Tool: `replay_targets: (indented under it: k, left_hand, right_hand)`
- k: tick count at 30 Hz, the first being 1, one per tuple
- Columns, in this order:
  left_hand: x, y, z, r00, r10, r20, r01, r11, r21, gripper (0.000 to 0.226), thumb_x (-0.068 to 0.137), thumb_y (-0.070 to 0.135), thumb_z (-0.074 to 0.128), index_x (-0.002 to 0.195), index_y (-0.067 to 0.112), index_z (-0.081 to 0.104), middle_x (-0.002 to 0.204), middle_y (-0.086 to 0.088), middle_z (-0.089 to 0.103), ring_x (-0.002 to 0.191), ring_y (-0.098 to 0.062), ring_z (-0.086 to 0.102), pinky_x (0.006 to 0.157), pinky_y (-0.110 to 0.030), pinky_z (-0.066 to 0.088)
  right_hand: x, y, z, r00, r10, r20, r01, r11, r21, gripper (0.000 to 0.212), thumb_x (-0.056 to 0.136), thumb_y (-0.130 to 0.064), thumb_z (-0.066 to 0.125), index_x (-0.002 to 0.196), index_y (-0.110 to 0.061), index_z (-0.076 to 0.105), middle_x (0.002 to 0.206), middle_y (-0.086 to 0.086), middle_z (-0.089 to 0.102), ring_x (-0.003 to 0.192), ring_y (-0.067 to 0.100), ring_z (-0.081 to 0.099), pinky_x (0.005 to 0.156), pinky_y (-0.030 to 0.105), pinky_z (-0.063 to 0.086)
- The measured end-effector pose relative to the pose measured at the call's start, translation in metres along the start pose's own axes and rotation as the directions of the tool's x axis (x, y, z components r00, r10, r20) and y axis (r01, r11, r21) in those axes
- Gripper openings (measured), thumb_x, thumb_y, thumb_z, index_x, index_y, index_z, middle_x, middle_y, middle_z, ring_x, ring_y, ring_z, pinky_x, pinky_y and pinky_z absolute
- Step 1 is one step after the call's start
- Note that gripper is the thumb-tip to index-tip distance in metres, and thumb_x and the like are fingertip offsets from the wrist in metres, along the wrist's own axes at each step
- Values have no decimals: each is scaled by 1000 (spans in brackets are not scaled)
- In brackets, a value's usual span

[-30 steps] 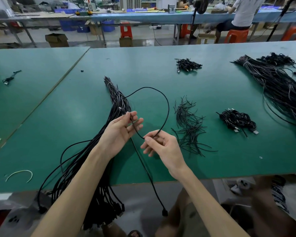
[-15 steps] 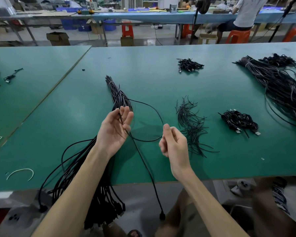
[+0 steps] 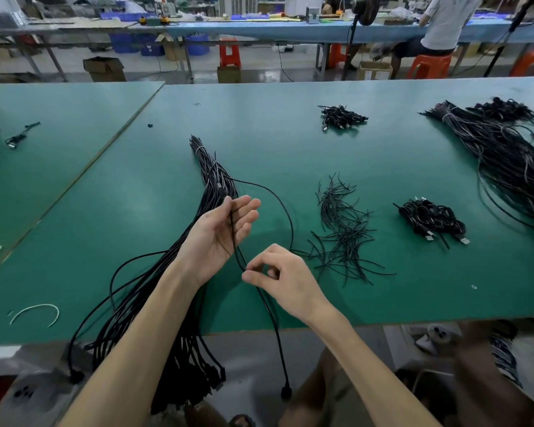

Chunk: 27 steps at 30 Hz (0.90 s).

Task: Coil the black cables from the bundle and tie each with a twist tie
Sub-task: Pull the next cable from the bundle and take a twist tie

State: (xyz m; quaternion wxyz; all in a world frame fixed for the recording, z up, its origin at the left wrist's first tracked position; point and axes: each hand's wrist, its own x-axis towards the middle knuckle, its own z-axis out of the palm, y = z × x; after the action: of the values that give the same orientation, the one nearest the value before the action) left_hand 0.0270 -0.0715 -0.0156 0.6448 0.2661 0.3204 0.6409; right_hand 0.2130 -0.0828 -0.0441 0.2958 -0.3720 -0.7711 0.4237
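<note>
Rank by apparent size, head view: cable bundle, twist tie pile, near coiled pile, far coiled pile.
1. cable bundle
2. twist tie pile
3. near coiled pile
4. far coiled pile, smallest partly through distance

Left hand (image 3: 219, 232) palm-up (fingers (image 3: 248, 208) straight); right hand (image 3: 285, 280) pinching.
</note>
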Motion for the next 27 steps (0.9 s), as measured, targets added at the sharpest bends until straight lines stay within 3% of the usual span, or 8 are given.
replay_targets:
  k: [5, 8, 10, 17, 20, 22, 24, 27]
  left_hand:
    - [5, 1, -2, 996, 43, -84, -49, 996, -76, 41, 107, 35, 44, 107, 4, 71, 107, -8, 78, 83, -12, 76, 65, -20, 59]
    - [6, 1, -4, 991, 54, -121, -68, 991, -112, 48, 108, 38, 42, 98, 6, 77, 104, -7, 78, 83, -12, 76, 65, -20, 59]
    - [6, 1, -5, 989, 68, -133, -85, 989, -124, 52, 108, 38, 44, 88, 8, 81, 102, -7, 78, 82, -11, 76, 66, -19, 59]
    - [6, 3, -9, 984, 100, -149, -123, 980, -153, 43, 105, 30, 51, 83, 9, 82, 100, -6, 78, 80, -9, 75, 65, -18, 58]
    - [3, 9, -9, 985, 101, -140, -137, 950, -281, 48, 109, 32, 46, 84, 7, 79, 93, -2, 77, 74, -8, 74, 62, -18, 58]
    - [-1, 13, -12, 999, 29, 27, -11, 861, -509, 51, 112, 34, 41, 85, 4, 74, 82, -3, 73, 63, -10, 69, 57, -20, 56]
    - [-8, 16, -11, 956, -21, 293, 210, 746, -632, 53, 113, 36, 36, 86, 1, 65, 71, -9, 67, 50, -13, 58, 47, -22, 49]
    - [-13, 17, -13, 841, -56, 538, 342, 825, -450, 56, 113, 38, 25, 81, 3, 57, 56, -8, 53, 34, -11, 36, 36, -21, 31]
  right_hand:
    - [0, 1, 0, 999, 12, -38, -10, 999, 36, 12, 93, -31, 76, 85, -22, 72, 75, -17, 59, 62, 5, 44, 66, 19, 40]
    - [-1, 1, -1, 999, 29, -21, -28, 999, 35, 18, 93, -31, 76, 81, -20, 68, 62, -23, 53, 57, 5, 41, 61, 16, 36]
    - [-1, 1, -1, 999, 33, -9, -33, 999, 37, 21, 92, -31, 76, 79, -18, 66, 62, -22, 52, 57, 4, 40, 61, 18, 37]
    - [-2, 1, -2, 1000, 17, 17, -17, 999, 27, 13, 94, -33, 74, 88, -22, 72, 71, -23, 57, 60, 5, 41, 64, 22, 40]
    - [-1, 1, -1, 1000, 14, 16, -14, 1000, -18, 11, 96, -36, 72, 93, -25, 73, 81, -19, 60, 59, 6, 41, 65, 21, 38]
    - [-1, 0, -1, 1000, 26, 3, -26, 1000, -7, 17, 98, -39, 68, 88, -26, 73, 74, -22, 60, 54, 6, 40, 59, 15, 33]
    - [-1, -1, -2, 999, 43, -24, -42, 998, 53, 23, 100, -39, 65, 83, -25, 72, 66, -19, 58, 50, 7, 35, 53, 16, 31]
    - [0, -3, -3, 992, 80, -99, -65, 988, 143, 30, 104, -34, 60, 80, -20, 71, 66, -5, 57, 55, 11, 38, 54, 25, 34]
